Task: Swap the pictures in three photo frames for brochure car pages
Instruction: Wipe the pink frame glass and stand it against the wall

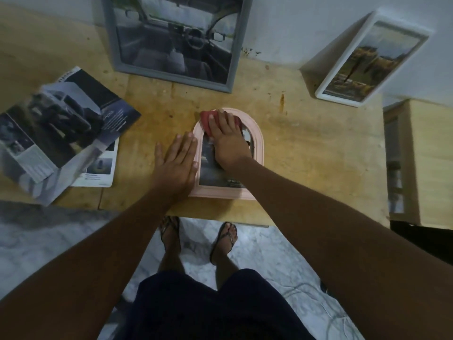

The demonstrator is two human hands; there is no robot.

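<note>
The pink arched frame (257, 146) lies flat on the desk (306, 148), near its front edge. My right hand (226, 141) presses a red cloth (207, 121) against the frame's far, arched end. My left hand (175, 163) lies flat and released, its fingers against the frame's left rail. The brochure pages (56, 133) lie far left.

1. A worn wooden table (306, 148) is sitting against a pale wall (306, 25), showing stains and scratches.
2. A light wooden cabinet (426, 163) is standing just beside the table's right end.
3. Grey marbled floor (264, 251) is spreading below the table's near edge, in dim light.
</note>
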